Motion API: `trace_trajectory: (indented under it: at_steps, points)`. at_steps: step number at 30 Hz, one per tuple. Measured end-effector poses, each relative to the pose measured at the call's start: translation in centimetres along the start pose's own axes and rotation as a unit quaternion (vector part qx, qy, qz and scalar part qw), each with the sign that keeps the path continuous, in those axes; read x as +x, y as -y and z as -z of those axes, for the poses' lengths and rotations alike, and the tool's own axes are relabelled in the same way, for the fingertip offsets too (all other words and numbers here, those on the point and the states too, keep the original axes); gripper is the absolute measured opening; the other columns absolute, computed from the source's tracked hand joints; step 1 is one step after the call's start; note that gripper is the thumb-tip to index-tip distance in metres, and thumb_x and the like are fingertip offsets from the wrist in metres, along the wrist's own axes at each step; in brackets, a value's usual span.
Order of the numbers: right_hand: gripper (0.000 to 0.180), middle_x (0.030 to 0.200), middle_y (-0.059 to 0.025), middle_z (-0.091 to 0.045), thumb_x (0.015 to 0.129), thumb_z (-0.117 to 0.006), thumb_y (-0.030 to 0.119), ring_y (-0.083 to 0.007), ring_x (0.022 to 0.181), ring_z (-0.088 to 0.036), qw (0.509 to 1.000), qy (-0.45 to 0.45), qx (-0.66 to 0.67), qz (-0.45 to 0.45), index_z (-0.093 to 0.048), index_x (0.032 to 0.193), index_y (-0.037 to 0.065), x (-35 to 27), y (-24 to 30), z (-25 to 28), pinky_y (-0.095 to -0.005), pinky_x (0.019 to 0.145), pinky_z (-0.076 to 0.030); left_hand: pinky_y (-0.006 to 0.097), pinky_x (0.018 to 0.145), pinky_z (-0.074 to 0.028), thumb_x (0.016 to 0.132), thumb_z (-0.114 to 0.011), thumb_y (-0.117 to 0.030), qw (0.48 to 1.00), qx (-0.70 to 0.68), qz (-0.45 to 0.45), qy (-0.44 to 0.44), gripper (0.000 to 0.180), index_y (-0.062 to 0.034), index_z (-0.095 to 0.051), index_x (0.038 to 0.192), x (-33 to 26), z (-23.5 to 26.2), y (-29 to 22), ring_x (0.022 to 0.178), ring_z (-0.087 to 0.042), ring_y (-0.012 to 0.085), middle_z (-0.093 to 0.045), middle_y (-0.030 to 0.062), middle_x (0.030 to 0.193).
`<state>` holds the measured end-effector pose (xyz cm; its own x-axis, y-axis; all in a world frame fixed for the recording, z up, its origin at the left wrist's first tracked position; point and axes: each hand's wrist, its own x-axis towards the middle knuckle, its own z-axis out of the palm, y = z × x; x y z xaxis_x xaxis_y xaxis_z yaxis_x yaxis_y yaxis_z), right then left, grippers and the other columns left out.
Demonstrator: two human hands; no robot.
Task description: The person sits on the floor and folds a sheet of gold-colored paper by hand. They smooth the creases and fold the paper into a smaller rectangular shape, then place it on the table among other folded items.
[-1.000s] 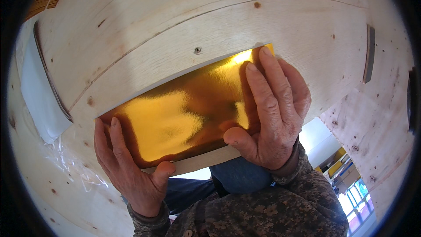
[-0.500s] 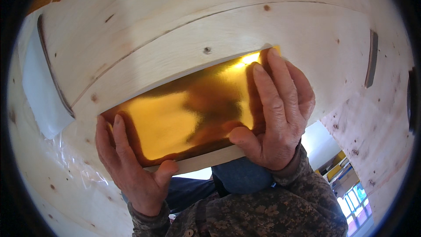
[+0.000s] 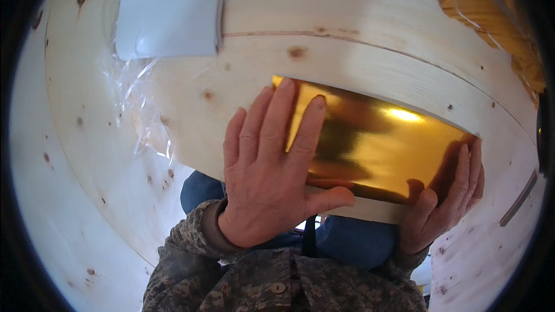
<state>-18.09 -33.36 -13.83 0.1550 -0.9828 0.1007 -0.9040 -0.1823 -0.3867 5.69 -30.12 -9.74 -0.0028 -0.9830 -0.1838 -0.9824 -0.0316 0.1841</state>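
Flat on a pale, knotty pine board (image 3: pixel 358 63), close to its near rim: a rectangular sheet of mirror-bright gold foil (image 3: pixel 381 144), long side running along the rim.

Left hand (image 3: pixel 266 185) laid palm-down over the foil's left end, fingers stretched and nearly together, thumb out along the lower edge. Pressing flat, pinching nothing. Right hand (image 3: pixel 445 202) cupped round the right corner, fingers lying up along the short edge, thumb on the foil. Impossible to tell whether anything is nipped there.

By the look of it, best handled with broad, even pressure from the pads, not the nails. Better to work from the middle outward, so no crease or bubble gets trapped. Worth checking the long edge against the rim, since such foil probably marks and dents easily.

Elsewhere on the board: a white flat sheet (image 3: pixel 167 11) at the far left, crinkled clear plastic film (image 3: pixel 139 104) below it, a yellow woven mat (image 3: pixel 491 29) at the far right. Below the rim, only blue trousers (image 3: pixel 347 242) and a camouflage jacket (image 3: pixel 277 283). Hardly any room visible.
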Motion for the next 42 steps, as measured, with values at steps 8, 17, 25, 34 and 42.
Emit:
trace_trajectory:
  at_steps: [8,17,25,34,42]
  points:
    - [0.070,0.149,-0.0174,-0.046,0.103,-0.027,0.057,-0.0331,0.138,-0.041,0.999,0.003,-0.038,0.015,-0.050,0.142,0.004,0.4,0.1,0.0,-0.0468,0.113,-0.038,0.052,0.111,-0.030,0.081,-0.042,-0.085,0.999,-0.027,0.032,-0.005,0.099,-0.0068,-0.054,0.141,-0.2,-0.2,-0.4,0.133,-0.045,0.0399,-0.044,0.0241,0.148]
    - [0.074,0.151,-0.0249,-0.039,0.104,-0.028,0.056,-0.0362,0.141,-0.036,0.998,0.046,-0.036,0.027,-0.045,0.142,-0.005,0.3,0.0,0.8,-0.0473,0.114,-0.039,0.054,0.114,-0.025,0.085,-0.034,-0.083,0.998,-0.034,0.050,0.001,0.093,-0.0114,-0.053,0.142,-0.5,-0.5,-0.5,0.137,-0.042,0.0371,-0.042,0.0202,0.151]
    - [0.073,0.147,-0.0234,-0.048,0.103,-0.027,0.057,-0.0381,0.134,-0.044,0.995,0.021,-0.085,0.049,-0.052,0.139,-0.001,0.4,-0.6,0.6,-0.0482,0.113,-0.032,0.054,0.116,-0.024,0.086,-0.029,-0.084,0.999,-0.026,0.046,0.004,0.095,-0.0115,-0.052,0.143,-0.6,-0.6,-0.5,0.140,-0.039,0.0375,-0.040,0.0213,0.152]
    - [0.076,0.146,-0.0249,-0.048,0.102,-0.028,0.060,-0.0385,0.134,-0.043,0.996,0.017,-0.070,0.044,-0.051,0.139,-0.002,0.6,-0.2,0.6,-0.0486,0.113,-0.033,0.053,0.112,-0.029,0.082,-0.039,-0.085,0.999,-0.017,0.045,0.011,0.098,-0.0088,-0.054,0.141,-0.4,-0.2,-0.5,0.136,-0.044,0.0386,-0.043,0.0226,0.149]
    - [0.081,0.140,-0.0271,-0.053,0.094,-0.049,0.067,-0.0407,0.127,-0.049,0.999,0.015,-0.036,0.033,-0.058,0.133,-0.004,0.3,-0.4,0.9,-0.0485,0.107,-0.036,0.052,0.111,-0.033,0.082,-0.041,-0.085,0.999,0.019,-0.007,0.028,0.103,-0.0026,-0.047,0.143,-0.1,-0.1,0.2,0.136,-0.041,0.0440,-0.040,0.0261,0.150]
